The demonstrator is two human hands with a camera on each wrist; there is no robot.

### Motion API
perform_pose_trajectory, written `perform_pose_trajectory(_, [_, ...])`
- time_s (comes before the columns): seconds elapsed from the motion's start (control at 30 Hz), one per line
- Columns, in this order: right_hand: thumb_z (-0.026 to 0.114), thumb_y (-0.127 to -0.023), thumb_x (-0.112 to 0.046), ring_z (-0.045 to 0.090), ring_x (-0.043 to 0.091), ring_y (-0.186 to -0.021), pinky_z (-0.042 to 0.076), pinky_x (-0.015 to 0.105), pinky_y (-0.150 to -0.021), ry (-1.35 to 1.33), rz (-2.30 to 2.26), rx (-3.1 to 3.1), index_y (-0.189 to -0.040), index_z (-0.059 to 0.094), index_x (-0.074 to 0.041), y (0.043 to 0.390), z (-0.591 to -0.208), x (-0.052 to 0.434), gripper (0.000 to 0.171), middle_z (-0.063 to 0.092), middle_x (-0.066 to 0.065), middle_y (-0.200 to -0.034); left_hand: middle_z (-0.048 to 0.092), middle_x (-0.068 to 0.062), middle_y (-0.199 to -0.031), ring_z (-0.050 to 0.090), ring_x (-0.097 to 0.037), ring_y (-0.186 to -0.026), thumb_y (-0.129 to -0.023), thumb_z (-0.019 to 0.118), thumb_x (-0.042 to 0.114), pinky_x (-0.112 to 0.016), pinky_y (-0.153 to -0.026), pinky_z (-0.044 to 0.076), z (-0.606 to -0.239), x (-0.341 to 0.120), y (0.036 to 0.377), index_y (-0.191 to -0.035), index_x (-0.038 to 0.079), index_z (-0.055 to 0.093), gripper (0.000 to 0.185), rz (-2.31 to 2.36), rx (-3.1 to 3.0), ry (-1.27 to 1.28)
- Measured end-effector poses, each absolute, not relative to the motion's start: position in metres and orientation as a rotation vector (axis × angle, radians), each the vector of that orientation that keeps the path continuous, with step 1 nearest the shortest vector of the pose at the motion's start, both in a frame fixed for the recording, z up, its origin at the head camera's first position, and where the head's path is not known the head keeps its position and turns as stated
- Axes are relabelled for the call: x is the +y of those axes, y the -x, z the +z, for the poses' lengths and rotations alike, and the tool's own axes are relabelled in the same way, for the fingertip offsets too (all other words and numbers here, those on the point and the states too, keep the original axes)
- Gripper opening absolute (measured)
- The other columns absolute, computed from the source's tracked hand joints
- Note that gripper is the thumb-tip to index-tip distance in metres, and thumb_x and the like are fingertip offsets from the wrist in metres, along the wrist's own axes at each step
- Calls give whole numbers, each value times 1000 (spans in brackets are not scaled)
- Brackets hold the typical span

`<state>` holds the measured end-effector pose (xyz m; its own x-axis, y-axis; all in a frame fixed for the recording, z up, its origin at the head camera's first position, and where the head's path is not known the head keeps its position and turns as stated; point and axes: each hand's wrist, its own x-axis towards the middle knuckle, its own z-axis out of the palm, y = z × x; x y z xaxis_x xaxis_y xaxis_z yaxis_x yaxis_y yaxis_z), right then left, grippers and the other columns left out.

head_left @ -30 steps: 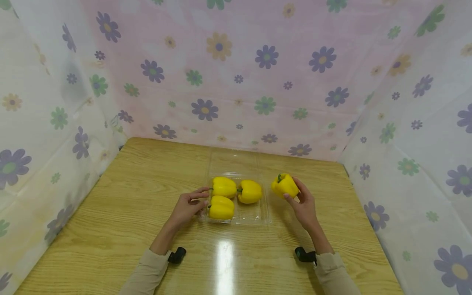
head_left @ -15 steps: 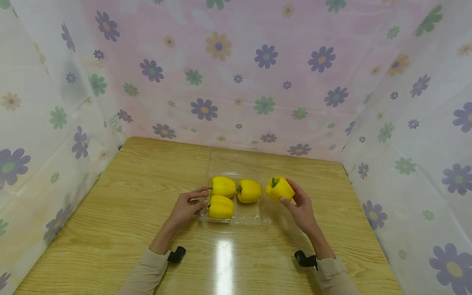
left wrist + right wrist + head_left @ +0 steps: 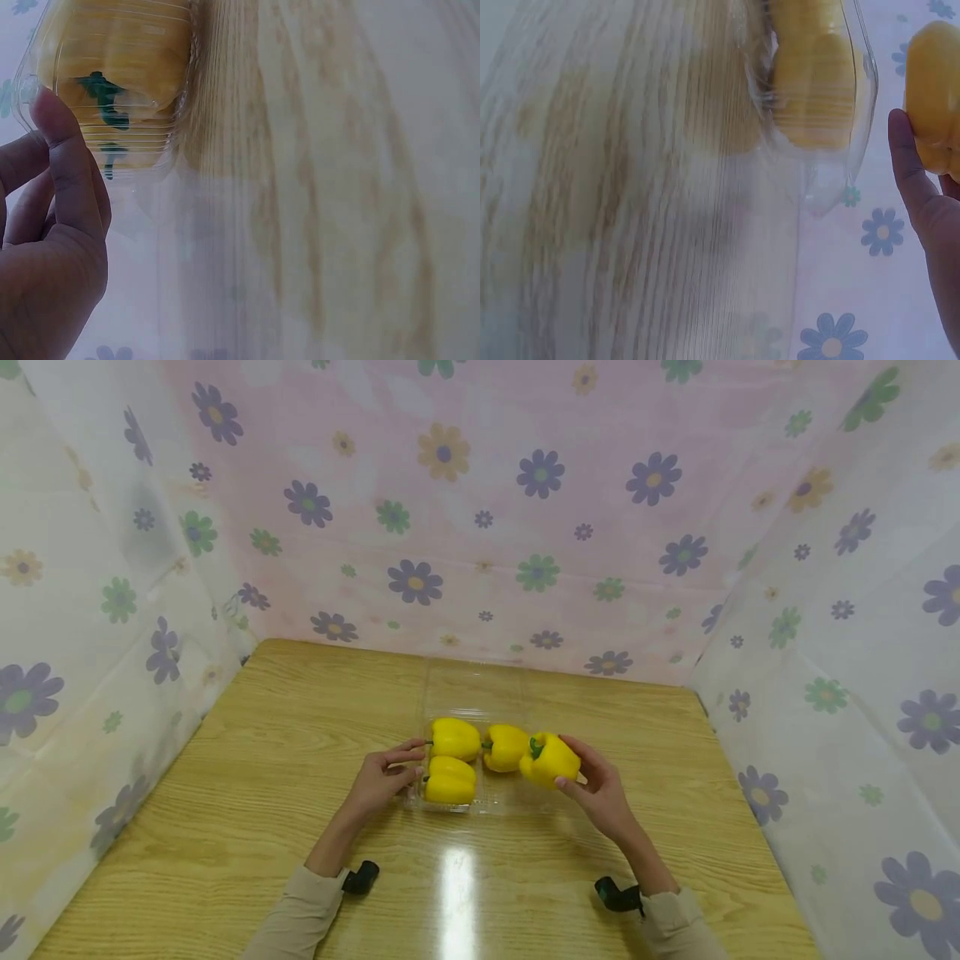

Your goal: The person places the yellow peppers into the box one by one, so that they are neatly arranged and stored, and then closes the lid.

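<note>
So going left to right here: the left hand [image 3: 386,777] sits at about 9 o'clock of the clear plastic tray [image 3: 517,797], fingers curled with the thumb and fingertips pinching its left rim; my guess is that's to keep the flimsy thing from sliding on the glossy wood; the left wrist view shows the thumb [image 3: 64,150] right against the ridged plastic wall, green stems visible through it.

Inside the tray there are three yellow bell peppers lying on their sides: the far-left pepper [image 3: 454,738] at 11 o'clock, the near-left pepper [image 3: 449,780] at 8 o'clock just in front of it, and the far-right pepper [image 3: 504,747] around 1 o'clock; they're packed touching each other, stems pointing left, which leaves the 4 o'clock corner free.

The right hand [image 3: 596,789] is wrapped around a fourth pepper [image 3: 550,758], fingers clamped on its right side, holding it above the tray's right part, close to the far-right one; can't tell if they actually touch; it looks tilted, stem up and left.

Surface is a light wooden table [image 3: 225,827] with a bright glare patch at 6 o'clock; the tray's open clear lid [image 3: 472,689] lies flat at 12 o'clock; floral sheets [image 3: 480,510] hang on three sides.
</note>
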<state>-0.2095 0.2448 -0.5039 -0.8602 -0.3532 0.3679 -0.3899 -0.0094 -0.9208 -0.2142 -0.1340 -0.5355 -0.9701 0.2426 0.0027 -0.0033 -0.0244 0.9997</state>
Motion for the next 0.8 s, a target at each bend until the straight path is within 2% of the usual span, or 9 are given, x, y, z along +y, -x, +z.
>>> perform_pose_trajectory(0.1, [61, -98, 7, 56, 9, -128, 56, 25, -94, -860, 2058, -2229, -151, 39, 8, 207, -505, 239, 58, 51, -1, -149, 43, -19, -157, 68, -13, -82, -98, 65, 0, -22, -60, 57, -536, -133, 214, -131, -12, 62, 36, 2119, 2057, -248])
perform_pose_trajectory(0.3, [62, -99, 2, 57, 9, -124, 58, 26, -92, -859, 2025, -2358, -153, 42, 0, 203, -505, 225, 57, 45, 20, -152, 44, -18, -157, 67, -13, -80, -98, 65, 0, -23, -59, 56, -536, -132, 214, -131, -12, 62, 36, 2125, 2050, -238])
perform_pose_trajectory(0.37, [62, -100, -1, 57, 8, -124, 58, 26, -91, -845, 2010, -2405, -153, 42, -3, 202, -503, 220, 57, 43, 23, -153, 44, -18, -157, 66, -13, -79, -98, 66, 0, -23, -59, 56, -535, -132, 214, -131, -11, 62, 36, 2123, 2050, -236])
perform_pose_trajectory(0.6, [62, -102, -10, 55, 8, -125, 57, 27, -92, -841, 1912, -2552, -154, 44, -12, 200, -496, 210, 55, 44, 18, -153, 45, -18, -157, 67, -13, -80, -98, 66, 0, -23, -59, 56, -535, -132, 216, -131, -11, 63, 35, 2121, 2063, -241])
perform_pose_trajectory(0.8, [63, -102, -13, 54, 27, -128, 57, 28, -92, -840, 1857, -2632, -154, 44, -14, 200, -496, 207, 55, 45, 17, -152, 45, -21, -155, 67, -13, -80, -98, 66, 0, -22, -58, 55, -536, -133, 216, -130, -12, 63, 34, 2126, 2070, -262])
